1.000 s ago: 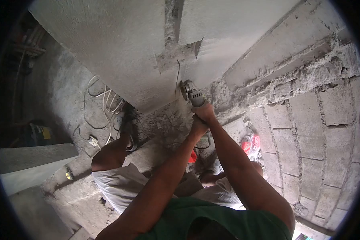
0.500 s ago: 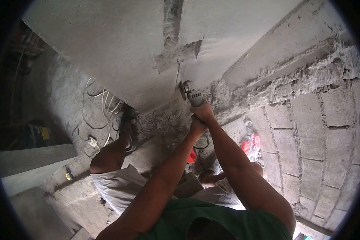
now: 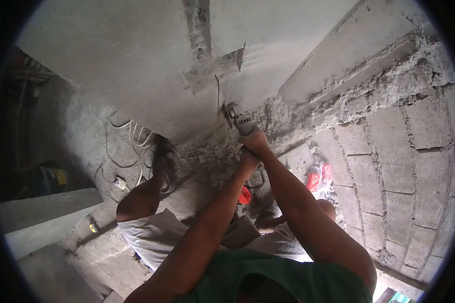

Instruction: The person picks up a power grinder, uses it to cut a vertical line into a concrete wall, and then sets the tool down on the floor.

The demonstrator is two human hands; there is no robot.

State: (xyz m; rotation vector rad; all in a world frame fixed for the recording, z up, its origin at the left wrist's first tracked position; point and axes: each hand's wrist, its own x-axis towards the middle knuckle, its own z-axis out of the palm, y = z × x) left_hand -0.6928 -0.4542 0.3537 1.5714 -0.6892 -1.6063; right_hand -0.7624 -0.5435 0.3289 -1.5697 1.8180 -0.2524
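Note:
Both my hands are wrapped round the body of an angle grinder point(image 3: 244, 124). My right hand point(image 3: 256, 141) sits nearer the tool's head, and my left hand point(image 3: 249, 159) is closed behind it at the rear end. The grinder's disc is at the low part of the plastered wall point(image 3: 151, 76), close beside a thin vertical cut line point(image 3: 218, 91). Higher up, a chased-out groove point(image 3: 199, 30) runs down the wall into a rough patch. Dust hangs pale around the disc.
Broken rubble point(image 3: 212, 149) lies along the wall's foot. White cable point(image 3: 132, 134) loops on the floor at left, by a socket block point(image 3: 120, 183). A yellow tape measure point(image 3: 93, 226) lies lower left. Red packaging in clear plastic point(image 3: 318, 178) rests by the block wall point(image 3: 389, 166).
The view has shifted slightly, moving the wall a little left and up in the frame. The grinder's head sits slightly lower and further right against the wall; both hands keep their grip.

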